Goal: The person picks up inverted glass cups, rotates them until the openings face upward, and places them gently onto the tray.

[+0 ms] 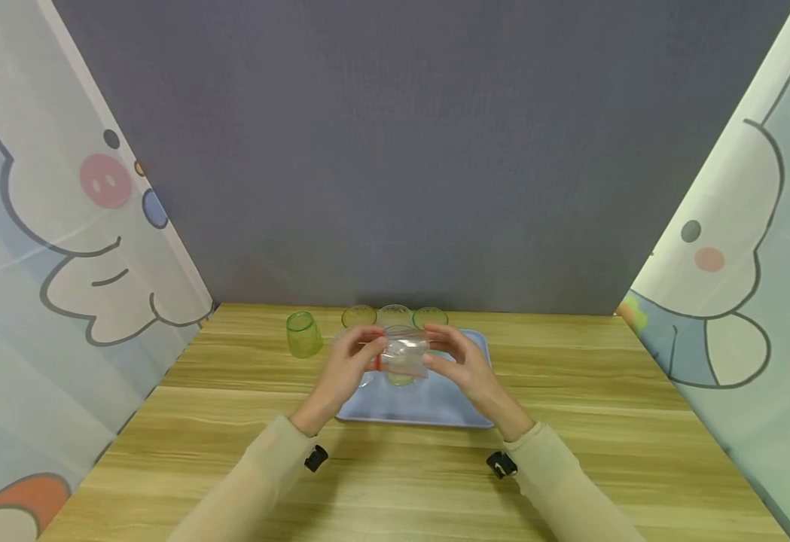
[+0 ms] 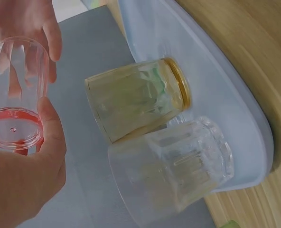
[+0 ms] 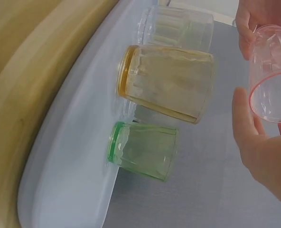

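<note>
My left hand (image 1: 353,360) grips a clear plastic cup (image 1: 404,354) with a red base, its fingers curled round the base end. The cup lies sideways in the air above the blue tray (image 1: 422,410), its mouth toward my right hand (image 1: 459,363). The right fingers are loosely extended about the rim, the thumb lying right beside it in the right wrist view. Beneath the hands, an amber cup (image 2: 138,99) and a clear ribbed cup (image 2: 171,166) stand on the tray, partly hidden in the head view. A green cup (image 3: 143,149) also stands there.
Another green cup (image 1: 304,336) stands on the wooden table (image 1: 232,421) left of the tray. A grey panel (image 1: 395,165) rises behind the table. Cartoon-printed curtains (image 1: 22,316) hang along both sides.
</note>
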A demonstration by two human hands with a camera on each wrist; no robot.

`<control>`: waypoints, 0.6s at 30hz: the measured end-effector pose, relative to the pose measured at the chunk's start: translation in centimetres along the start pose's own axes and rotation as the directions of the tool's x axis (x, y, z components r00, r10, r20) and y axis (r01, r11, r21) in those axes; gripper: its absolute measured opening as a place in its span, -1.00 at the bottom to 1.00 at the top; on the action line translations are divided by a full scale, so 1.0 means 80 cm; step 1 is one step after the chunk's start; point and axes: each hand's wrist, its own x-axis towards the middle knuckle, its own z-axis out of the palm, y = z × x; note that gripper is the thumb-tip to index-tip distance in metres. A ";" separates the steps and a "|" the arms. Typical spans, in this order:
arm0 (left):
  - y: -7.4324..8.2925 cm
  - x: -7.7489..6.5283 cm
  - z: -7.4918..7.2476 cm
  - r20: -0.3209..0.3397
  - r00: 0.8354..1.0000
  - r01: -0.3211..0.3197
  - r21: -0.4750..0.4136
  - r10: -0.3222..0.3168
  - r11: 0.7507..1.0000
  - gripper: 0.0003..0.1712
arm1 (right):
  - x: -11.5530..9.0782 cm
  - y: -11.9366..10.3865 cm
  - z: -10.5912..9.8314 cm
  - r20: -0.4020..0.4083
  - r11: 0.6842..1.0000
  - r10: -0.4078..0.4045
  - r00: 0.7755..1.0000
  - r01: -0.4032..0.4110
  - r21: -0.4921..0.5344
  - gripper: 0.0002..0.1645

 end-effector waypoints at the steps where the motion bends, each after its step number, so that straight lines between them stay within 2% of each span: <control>1: 0.000 -0.001 0.001 0.004 1.000 0.002 -0.002 -0.002 1.000 -0.67 | 0.000 0.000 0.000 0.002 1.000 0.002 1.000 -0.002 0.011 -0.28; 9: 0.000 0.001 0.005 0.017 1.000 0.002 -0.017 -0.001 1.000 -0.64 | -0.005 -0.003 -0.004 0.021 0.998 -0.007 1.000 0.006 0.061 -0.26; 18: 0.002 0.001 0.011 0.034 0.999 0.005 -0.053 -0.003 0.999 -0.62 | -0.006 -0.002 -0.007 0.003 0.999 -0.026 1.000 0.026 0.048 -0.27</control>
